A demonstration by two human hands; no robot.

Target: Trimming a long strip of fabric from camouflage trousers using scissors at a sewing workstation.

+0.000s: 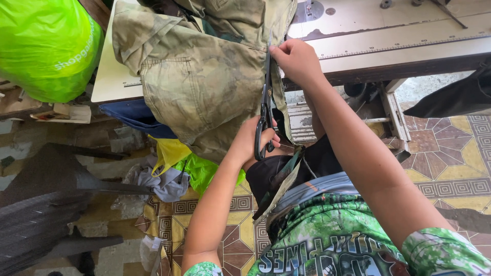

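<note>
Head view, left hand gripping black steel scissors, mottled camouflage cloth

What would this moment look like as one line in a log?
left hand: grips black scissors | right hand: pinches olive garment edge | blades: along that edge | garment: hangs off sewing table

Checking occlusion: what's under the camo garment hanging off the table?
Under the camo garment: blue fabric, yellow cloth, green bag. The table beneath it is hidden.

sewing table | camouflage garment draped over its edge | blue cloth beneath
</note>
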